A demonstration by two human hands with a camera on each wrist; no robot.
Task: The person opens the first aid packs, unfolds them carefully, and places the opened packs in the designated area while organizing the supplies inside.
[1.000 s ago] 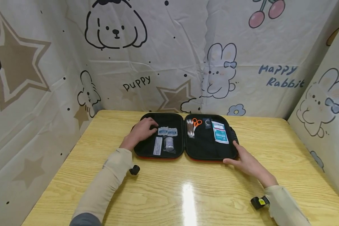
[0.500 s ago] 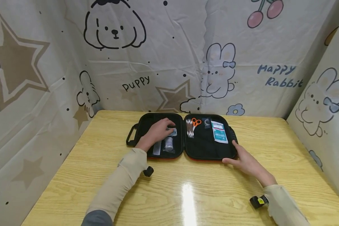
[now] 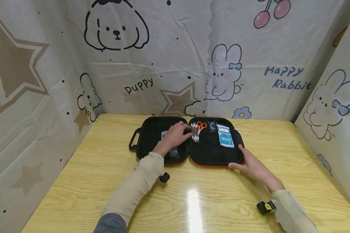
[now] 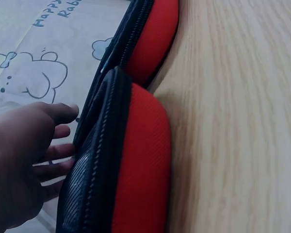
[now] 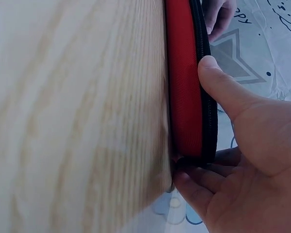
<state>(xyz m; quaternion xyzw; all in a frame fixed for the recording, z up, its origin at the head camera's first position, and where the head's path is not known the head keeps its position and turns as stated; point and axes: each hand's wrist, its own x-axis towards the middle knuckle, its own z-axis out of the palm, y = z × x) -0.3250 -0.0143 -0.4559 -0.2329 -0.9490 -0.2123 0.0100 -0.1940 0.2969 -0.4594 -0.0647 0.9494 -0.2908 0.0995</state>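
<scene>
An unfolded zip case (image 3: pixel 204 153), black inside and red outside, lies flat near the table's back edge. My left hand (image 3: pixel 175 136) is over its left half by the hinge, fingers loosely bent and holding nothing. Just right of its fingertips is a pack of cotton swabs (image 3: pixel 195 133). Orange-handled scissors (image 3: pixel 201 126) lie beside the swabs. My left hand partly covers small packets (image 3: pixel 163 134) and a bagged white bottle (image 3: pixel 174 152). In the right wrist view my right hand (image 5: pixel 252 141) grips the case's near right corner, thumb on the zip rim, fingers around the side.
In the right half are also a small round item in a clear packet (image 3: pixel 212 126) and a teal and white packet (image 3: pixel 226 136). A carry handle (image 3: pixel 133 139) juts from the case's left side. Behind the wooden table (image 3: pixel 221 200) hangs a printed curtain (image 3: pixel 151 61).
My left hand has moved right, from the case's left side across the small packets to the hinge. The right hand has stayed on the corner. The head view has shifted slightly.
</scene>
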